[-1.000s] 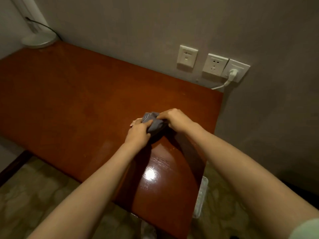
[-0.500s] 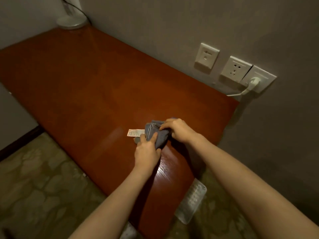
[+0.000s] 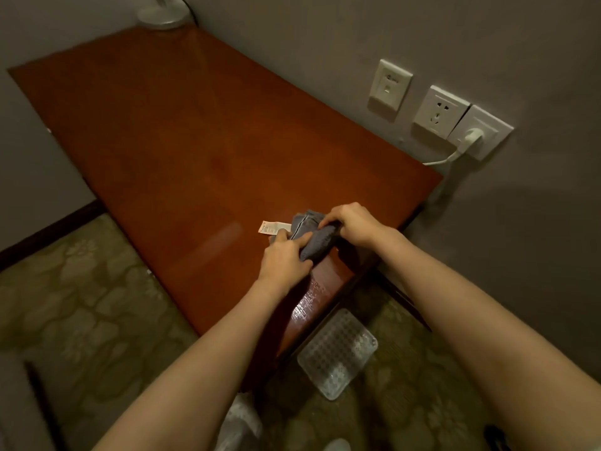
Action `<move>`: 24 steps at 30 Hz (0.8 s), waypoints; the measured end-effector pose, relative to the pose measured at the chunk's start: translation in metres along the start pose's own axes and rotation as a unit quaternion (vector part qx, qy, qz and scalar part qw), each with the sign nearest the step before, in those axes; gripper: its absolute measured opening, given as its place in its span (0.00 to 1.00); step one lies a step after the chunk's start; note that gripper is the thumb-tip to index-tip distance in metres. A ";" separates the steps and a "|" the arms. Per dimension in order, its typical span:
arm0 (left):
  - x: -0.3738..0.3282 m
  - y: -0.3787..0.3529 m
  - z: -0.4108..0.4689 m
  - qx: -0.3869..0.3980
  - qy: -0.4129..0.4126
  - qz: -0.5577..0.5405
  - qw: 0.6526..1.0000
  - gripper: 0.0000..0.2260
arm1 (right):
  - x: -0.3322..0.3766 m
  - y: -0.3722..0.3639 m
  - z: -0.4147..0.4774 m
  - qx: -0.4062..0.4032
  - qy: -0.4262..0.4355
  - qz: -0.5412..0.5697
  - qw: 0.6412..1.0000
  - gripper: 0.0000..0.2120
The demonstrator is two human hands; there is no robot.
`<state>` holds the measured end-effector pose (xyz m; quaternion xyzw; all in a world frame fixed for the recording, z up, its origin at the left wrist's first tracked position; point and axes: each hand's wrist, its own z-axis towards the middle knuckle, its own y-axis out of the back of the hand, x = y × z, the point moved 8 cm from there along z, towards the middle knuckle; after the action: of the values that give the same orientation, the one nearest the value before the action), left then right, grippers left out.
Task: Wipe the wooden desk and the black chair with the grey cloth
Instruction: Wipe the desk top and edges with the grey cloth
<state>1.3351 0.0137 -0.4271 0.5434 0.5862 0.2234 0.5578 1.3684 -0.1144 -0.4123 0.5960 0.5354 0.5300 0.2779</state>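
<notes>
Nearest the lens, two bare forearms reach up the frame over a patterned carpet [image 3: 81,304]; a clear studded tray [image 3: 338,353] lies on that carpet just beside the near corner of the wooden desk [image 3: 195,141]; on the glossy desktop above that corner I see both hands meeting on the grey cloth [image 3: 313,237]. It is bunched into a short fat bundle resting on the wood near the right-hand edge; its long axis runs on a slant, from near-left to far-right, one end in each hand. I read the left hand [image 3: 286,255] as clamped on the near-left end, fingers curled over it and the thumb laid along the top; the right hand [image 3: 354,224] grips the far-right end from above, its fingers bent down into the fabric; so the bundle lies between the two grips. A white label [image 3: 274,227] sticks out of the cloth's far-left side, flat on the desk and pointing left. Beyond, the desktop stretches away along the wall; three white wall plates [image 3: 440,112] sit above its right edge, a white plug [image 3: 471,136] in the last one; a pale round base [image 3: 162,17] stands at the far corner.
</notes>
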 end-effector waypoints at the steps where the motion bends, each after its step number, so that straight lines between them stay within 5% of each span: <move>1: -0.002 -0.001 -0.002 0.003 -0.006 0.000 1.000 0.26 | -0.002 0.000 -0.003 -0.004 -0.005 0.001 1.000 0.20; 17: -0.049 -0.034 -0.045 0.030 -0.050 -0.009 0.998 0.24 | -0.026 -0.015 -0.077 0.018 -0.055 0.002 0.998 0.19; 24: -0.093 -0.091 -0.079 0.103 -0.075 0.004 0.992 0.22 | -0.055 -0.053 -0.155 -0.022 -0.120 0.045 0.991 0.22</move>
<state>1.2095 -0.0695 -0.4458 0.6154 0.5604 0.1229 0.5406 1.2135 -0.1877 -0.4346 0.6726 0.4586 0.4783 0.3295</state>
